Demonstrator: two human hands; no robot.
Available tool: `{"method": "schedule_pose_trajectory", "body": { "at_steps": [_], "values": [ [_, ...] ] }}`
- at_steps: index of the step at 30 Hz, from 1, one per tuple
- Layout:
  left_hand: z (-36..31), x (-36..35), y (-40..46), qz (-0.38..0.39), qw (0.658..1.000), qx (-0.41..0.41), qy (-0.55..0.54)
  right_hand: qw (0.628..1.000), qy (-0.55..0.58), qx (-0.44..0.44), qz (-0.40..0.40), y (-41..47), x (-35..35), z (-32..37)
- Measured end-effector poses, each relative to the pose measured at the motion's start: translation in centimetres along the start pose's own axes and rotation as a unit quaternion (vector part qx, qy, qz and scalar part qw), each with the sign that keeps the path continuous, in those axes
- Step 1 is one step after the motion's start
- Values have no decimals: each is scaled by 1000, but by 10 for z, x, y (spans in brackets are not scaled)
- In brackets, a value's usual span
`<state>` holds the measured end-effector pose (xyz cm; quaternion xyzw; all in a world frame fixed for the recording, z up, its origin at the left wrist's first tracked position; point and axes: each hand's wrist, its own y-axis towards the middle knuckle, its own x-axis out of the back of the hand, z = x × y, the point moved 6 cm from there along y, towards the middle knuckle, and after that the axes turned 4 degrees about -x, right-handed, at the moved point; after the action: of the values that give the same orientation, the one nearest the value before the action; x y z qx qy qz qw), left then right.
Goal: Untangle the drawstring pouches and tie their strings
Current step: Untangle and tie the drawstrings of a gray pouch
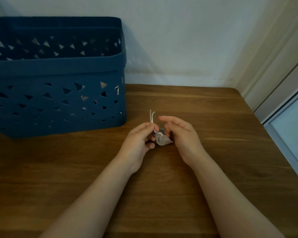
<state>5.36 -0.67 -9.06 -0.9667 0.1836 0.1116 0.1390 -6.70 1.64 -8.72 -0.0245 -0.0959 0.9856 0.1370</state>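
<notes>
Tying looks underway: left hand [139, 138] pinches the white string [152, 117] above the small grey pouch [162, 139] over the table [213, 117]; right hand [180, 133], fingers loosely curled, touches the pouch. Next, probably pull the knot snug.

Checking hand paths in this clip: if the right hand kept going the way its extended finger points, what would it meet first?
The right hand points left and slightly away, so it would likely meet the white strings pinched by the left hand, then the blue basket. Depth is uncertain.
</notes>
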Motion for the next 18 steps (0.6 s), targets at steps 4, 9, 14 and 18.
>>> {"method": "schedule_pose_trajectory", "body": {
  "at_steps": [4, 9, 14, 18],
  "values": [
    [1, 1, 4, 15, 999, 1, 39, 999, 1, 44, 2, -4, 3, 9],
    [-5, -2, 7, 22, 936, -99, 338, 994, 11, 107, 7, -11, 5, 23],
    [-8, -18, 1, 116, 833, -216, 496, 992, -44, 115, 34, -15, -10, 28],
    [-10, -21, -5, 148, 807, -263, 509, 996, -27, 87, 12, -16, -12, 26]
  ]
}}
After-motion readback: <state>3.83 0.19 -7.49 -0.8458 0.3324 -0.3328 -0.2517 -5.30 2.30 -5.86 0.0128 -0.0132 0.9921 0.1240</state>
